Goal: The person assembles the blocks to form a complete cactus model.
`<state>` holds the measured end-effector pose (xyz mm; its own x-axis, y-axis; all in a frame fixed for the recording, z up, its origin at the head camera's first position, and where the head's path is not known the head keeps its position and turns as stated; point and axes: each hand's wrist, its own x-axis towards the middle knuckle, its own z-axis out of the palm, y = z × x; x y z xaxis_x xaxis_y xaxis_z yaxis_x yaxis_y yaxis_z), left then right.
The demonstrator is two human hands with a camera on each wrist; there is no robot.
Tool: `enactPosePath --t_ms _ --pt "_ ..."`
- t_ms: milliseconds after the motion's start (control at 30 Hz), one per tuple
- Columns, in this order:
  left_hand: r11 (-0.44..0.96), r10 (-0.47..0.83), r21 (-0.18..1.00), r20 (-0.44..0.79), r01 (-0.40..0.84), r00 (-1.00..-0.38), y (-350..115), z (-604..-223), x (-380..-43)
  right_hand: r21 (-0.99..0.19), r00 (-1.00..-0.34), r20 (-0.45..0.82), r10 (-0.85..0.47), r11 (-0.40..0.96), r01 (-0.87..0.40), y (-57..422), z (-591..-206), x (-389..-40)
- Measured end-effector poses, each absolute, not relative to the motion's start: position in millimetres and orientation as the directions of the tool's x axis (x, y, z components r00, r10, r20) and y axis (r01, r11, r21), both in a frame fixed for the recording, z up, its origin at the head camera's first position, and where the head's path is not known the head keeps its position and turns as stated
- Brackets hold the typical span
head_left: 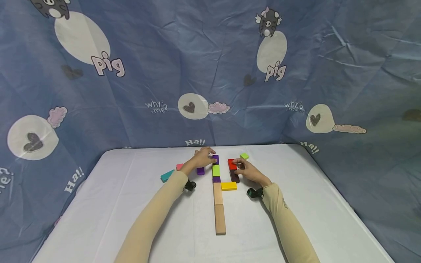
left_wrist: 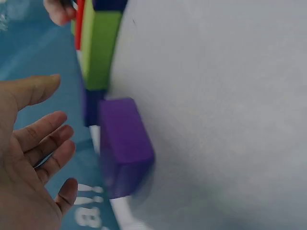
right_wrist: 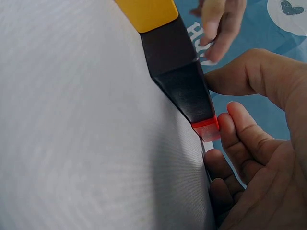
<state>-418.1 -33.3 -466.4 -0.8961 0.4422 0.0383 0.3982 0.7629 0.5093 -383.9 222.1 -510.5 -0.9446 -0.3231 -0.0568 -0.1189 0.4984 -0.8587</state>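
In the head view, my left hand [head_left: 203, 157] is at the far end of a column of blocks, its fingertips overlapping the far purple block [head_left: 215, 157]. Below that block come a lime green block [head_left: 216, 170], another purple block [head_left: 216, 179] and two plain wooden blocks [head_left: 218, 193]. The left wrist view shows this hand with fingers spread. On the right, my right hand [head_left: 249, 171] reaches over the red block [head_left: 231, 165], its index fingertip at it. The thumb is beside the black block [right_wrist: 180, 76], which lies end to end with the red one.
A yellow block [head_left: 228, 186] lies sideways by the column. To the left are a loose purple block [head_left: 200, 171], a pink block [head_left: 179, 166] and a teal block [head_left: 167, 175]. Another lime green block [head_left: 244, 156] lies at the back right. A printed blue curtain [head_left: 138, 124] hangs behind the white table [head_left: 131, 219].
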Motion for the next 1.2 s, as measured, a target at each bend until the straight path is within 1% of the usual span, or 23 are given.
enactPosePath --t_ms 67,133,267,367,500,633,800,1067,1200 --pt "0.759 0.453 0.495 0.064 0.423 -0.889 -35 -465 -410 -0.866 -0.941 -0.048 -0.335 0.484 -0.128 222 -511 -383" --pt "0.772 0.473 0.448 0.068 0.451 -0.878 -36 -462 -398 -0.867 -0.936 -0.044 -0.348 0.479 -0.138 222 -506 -380" --pt "0.796 0.519 0.348 0.028 0.495 -0.854 -35 -458 -368 -0.860 -0.941 -0.057 -0.334 0.496 -0.124 222 -505 -380" --pt "0.787 0.562 0.313 -0.008 0.532 -0.827 -35 -458 -349 -0.850 -0.950 -0.073 -0.304 0.517 -0.101 223 -509 -384" --pt "0.761 0.617 0.279 -0.031 0.586 -0.786 -36 -461 -334 -0.845 -0.953 -0.071 -0.294 0.526 -0.100 223 -508 -385" --pt "0.749 0.637 0.276 -0.048 0.603 -0.769 -37 -463 -327 -0.842 -0.949 -0.058 -0.308 0.527 -0.120 223 -509 -384" --pt "0.761 0.629 0.274 -0.087 0.588 -0.773 -40 -467 -322 -0.842 -0.940 -0.047 -0.339 0.520 -0.145 223 -511 -383" --pt "0.753 0.632 0.304 -0.083 0.584 -0.771 -41 -469 -322 -0.837 -0.958 -0.064 -0.281 0.537 -0.102 221 -511 -383" --pt "0.754 0.628 0.312 -0.082 0.579 -0.774 -41 -472 -322 -0.842 -0.956 -0.056 -0.287 0.529 -0.109 220 -511 -383"
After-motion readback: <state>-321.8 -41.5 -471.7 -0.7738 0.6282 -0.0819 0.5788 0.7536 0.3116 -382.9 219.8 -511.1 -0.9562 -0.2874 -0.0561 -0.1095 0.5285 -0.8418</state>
